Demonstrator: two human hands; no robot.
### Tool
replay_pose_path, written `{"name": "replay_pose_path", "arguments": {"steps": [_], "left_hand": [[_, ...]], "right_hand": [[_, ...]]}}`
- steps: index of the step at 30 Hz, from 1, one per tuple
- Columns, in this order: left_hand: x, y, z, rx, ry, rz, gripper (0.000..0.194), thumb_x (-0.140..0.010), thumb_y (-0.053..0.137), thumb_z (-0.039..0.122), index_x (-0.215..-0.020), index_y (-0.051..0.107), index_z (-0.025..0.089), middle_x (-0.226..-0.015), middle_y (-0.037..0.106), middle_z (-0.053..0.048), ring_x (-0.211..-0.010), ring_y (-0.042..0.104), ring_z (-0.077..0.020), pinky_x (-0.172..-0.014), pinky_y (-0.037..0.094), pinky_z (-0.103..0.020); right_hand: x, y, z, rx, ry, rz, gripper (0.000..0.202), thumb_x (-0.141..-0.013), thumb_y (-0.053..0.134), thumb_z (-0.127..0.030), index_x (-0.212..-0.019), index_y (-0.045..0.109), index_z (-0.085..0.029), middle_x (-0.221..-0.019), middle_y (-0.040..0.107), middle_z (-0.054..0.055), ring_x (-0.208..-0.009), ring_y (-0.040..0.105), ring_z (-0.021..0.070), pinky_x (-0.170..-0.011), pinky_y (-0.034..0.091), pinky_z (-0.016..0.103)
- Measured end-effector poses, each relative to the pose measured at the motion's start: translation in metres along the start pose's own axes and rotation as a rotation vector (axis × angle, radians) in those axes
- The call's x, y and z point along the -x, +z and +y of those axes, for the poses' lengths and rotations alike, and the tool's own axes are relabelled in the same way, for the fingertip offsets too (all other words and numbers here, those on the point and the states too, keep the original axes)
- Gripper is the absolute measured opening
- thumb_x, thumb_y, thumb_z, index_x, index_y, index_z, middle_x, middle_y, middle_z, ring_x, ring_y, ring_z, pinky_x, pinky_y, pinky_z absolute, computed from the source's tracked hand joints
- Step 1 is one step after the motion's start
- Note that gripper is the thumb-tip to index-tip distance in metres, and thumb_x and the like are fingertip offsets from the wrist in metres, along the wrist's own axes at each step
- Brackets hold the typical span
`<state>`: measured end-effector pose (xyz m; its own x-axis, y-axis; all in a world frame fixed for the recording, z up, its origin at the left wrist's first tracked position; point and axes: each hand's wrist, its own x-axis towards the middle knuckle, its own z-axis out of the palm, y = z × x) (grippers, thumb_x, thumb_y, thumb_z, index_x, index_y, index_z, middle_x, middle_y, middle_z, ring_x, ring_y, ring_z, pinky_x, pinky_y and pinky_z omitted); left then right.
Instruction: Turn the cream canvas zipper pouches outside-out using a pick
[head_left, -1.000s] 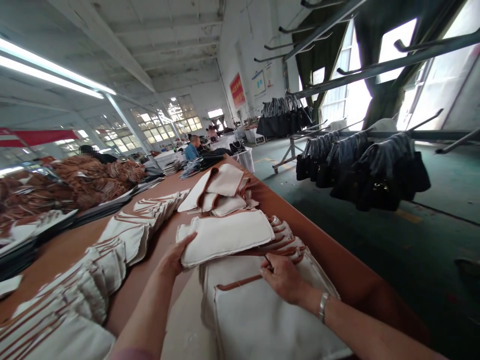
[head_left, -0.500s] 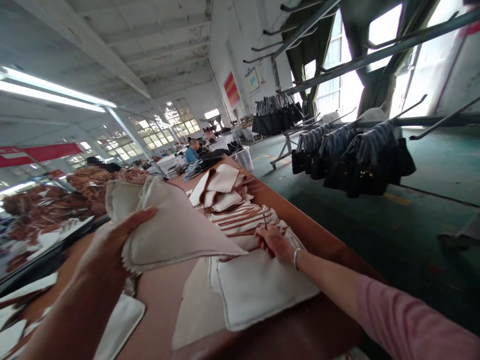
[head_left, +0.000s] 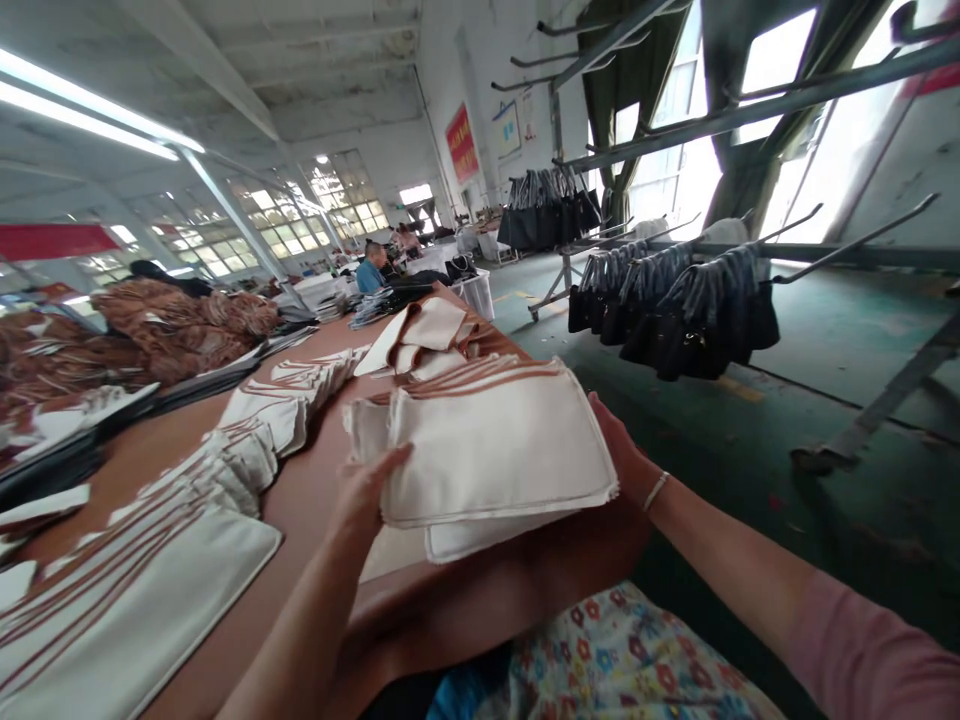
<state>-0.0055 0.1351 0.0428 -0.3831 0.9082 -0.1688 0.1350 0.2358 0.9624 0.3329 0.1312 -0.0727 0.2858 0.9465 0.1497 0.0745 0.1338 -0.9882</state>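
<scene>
A cream fabric panel [head_left: 495,450] with a stitched border lies over the right-hand stack, tilted toward me. My left hand [head_left: 375,485] is closed on its left edge, thumb on top and fingers underneath. At the panel's right edge is my right hand [head_left: 622,450], wearing a bracelet; its fingers are mostly hidden, so I cannot tell what they hold. Beneath, another cream panel [head_left: 480,535] sticks out toward the front. Brown-edged panels [head_left: 480,372] are layered just behind.
Fanned cream panels [head_left: 172,570] run along the brown tabletop [head_left: 315,500] on the left. Folded cream pieces [head_left: 420,335] lie farther back. Brown bundles [head_left: 180,325] are heaped at left. Black bags [head_left: 682,320] hang from a metal rack on the right. A person [head_left: 371,270] sits farther off.
My left hand has moved right and lowered its panel from the air onto the right-hand stack. My right hand, which held what looks like small scissors, has moved to the panel's right edge.
</scene>
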Motion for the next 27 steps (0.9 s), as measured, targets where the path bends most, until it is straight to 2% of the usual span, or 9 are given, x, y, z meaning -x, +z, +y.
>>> {"name": "replay_pose_path", "arguments": {"steps": [3,5,8,11,16,19,21,24,27], "left_hand": [[-0.006,0.014,-0.067,-0.24,-0.001,0.149,0.052,-0.056,0.087,0.036,-0.097,0.066,0.012,-0.081,0.074,-0.013,-0.087,0.071,-0.036,-0.069,0.057,-0.038],[-0.004,0.013,-0.093,-0.363,0.02,0.226,0.071,-0.059,0.084,0.049,-0.113,0.061,0.01,-0.101,0.071,-0.02,-0.105,0.065,-0.0414,-0.085,0.054,-0.046],[0.001,0.002,-0.106,-0.513,0.13,0.331,0.1,-0.064,0.077,0.059,-0.138,0.04,0.004,-0.129,0.057,-0.03,-0.128,0.047,-0.0466,-0.106,0.037,-0.058],[0.011,-0.002,-0.106,-0.621,0.339,0.376,0.092,-0.075,0.069,0.054,-0.144,0.032,0.007,-0.143,0.044,-0.028,-0.141,0.03,-0.0433,-0.116,0.018,-0.059],[0.048,0.023,-0.102,-0.701,0.693,0.191,0.051,-0.085,0.062,0.043,-0.127,0.055,0.014,-0.129,0.057,-0.018,-0.13,0.046,-0.0328,-0.115,0.029,-0.045],[0.074,0.042,-0.083,-0.628,0.972,0.103,0.049,-0.09,0.059,0.042,-0.13,0.052,0.015,-0.127,0.057,-0.019,-0.123,0.05,-0.0329,-0.108,0.038,-0.047],[0.086,0.052,-0.065,-0.552,1.079,-0.037,0.045,-0.092,0.058,0.039,-0.131,0.05,0.018,-0.129,0.057,-0.016,-0.123,0.051,-0.0306,-0.106,0.039,-0.045],[0.087,0.06,-0.045,-0.531,1.028,-0.343,0.027,-0.093,0.057,0.035,-0.116,0.058,0.022,-0.119,0.062,-0.011,-0.113,0.057,-0.026,-0.099,0.044,-0.04],[0.073,0.067,-0.042,-0.566,0.911,-0.459,0.02,-0.089,0.062,0.036,-0.102,0.06,0.02,-0.098,0.066,-0.007,-0.089,0.063,-0.022,-0.079,0.049,-0.033]], "right_hand": [[0.022,0.004,0.018,0.009,0.044,0.025,0.074,-0.093,0.024,-0.071,-0.083,0.07,-0.013,-0.073,0.071,0.012,-0.067,0.066,0.0228,-0.064,0.053,0.034],[0.033,0.007,0.027,0.062,0.031,0.048,0.061,-0.085,0.047,-0.069,-0.088,0.07,-0.013,-0.083,0.072,0.012,-0.075,0.066,0.0241,-0.068,0.053,0.034],[0.041,0.011,0.036,0.161,-0.015,0.086,0.048,-0.07,0.072,-0.054,-0.094,0.069,-0.013,-0.093,0.07,0.011,-0.082,0.064,0.0244,-0.076,0.052,0.035],[0.039,0.013,0.038,0.251,-0.064,0.135,0.035,-0.071,0.071,-0.042,-0.091,0.068,-0.014,-0.094,0.065,0.01,-0.081,0.061,0.0217,-0.081,0.05,0.036],[0.045,0.015,0.014,0.328,-0.155,0.127,0.015,-0.073,0.066,-0.03,-0.072,0.057,-0.017,-0.081,0.057,0.005,-0.074,0.055,0.0191,-0.079,0.047,0.035],[0.07,0.016,-0.02,0.294,-0.306,-0.052,0.012,-0.076,0.065,-0.027,-0.076,0.055,-0.02,-0.083,0.059,0.003,-0.08,0.056,0.0183,-0.08,0.047,0.031],[0.088,0.019,-0.042,0.236,-0.434,-0.233,0.01,-0.078,0.062,-0.025,-0.08,0.053,-0.021,-0.088,0.061,0.003,-0.083,0.057,0.0177,-0.081,0.047,0.029],[0.104,0.027,-0.06,0.186,-0.48,-0.384,0.009,-0.078,0.059,-0.02,-0.084,0.052,-0.021,-0.096,0.062,0.004,-0.09,0.058,0.0183,-0.085,0.047,0.03],[0.102,0.035,-0.057,0.177,-0.412,-0.39,0.009,-0.075,0.058,-0.019,-0.079,0.05,-0.021,-0.092,0.062,0.003,-0.09,0.058,0.0186,-0.086,0.047,0.03]]}}
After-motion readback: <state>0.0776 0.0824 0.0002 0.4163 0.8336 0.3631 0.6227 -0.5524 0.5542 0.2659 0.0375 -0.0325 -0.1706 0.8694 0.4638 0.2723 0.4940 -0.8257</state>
